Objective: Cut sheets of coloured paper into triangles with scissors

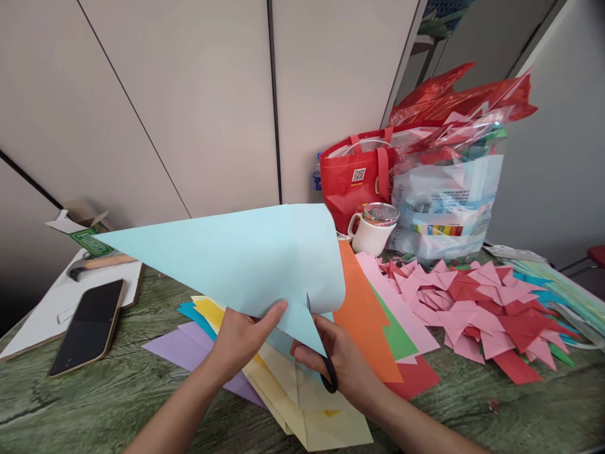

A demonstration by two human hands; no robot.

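Note:
My left hand (248, 337) grips the lower edge of a light blue sheet of paper (246, 258), thumb on top. The sheet is folded to a point at the left and curls over at the right. In my right hand (338, 353) is a pair of scissors (331, 372) with a black handle. One blade tip shows through a cut in the paper; the rest of the blades is hidden behind it. Beneath both hands lie cream sheets (331, 432), purple sheets (184, 343) and an orange sheet (363, 315).
Folded pink and red paper pieces (472, 302) are heaped at the right. Behind them stand a white mug (371, 236), a red bag (352, 183) and a plastic paper pack (449, 202). A phone (87, 328) and a hammer (99, 263) lie at the left.

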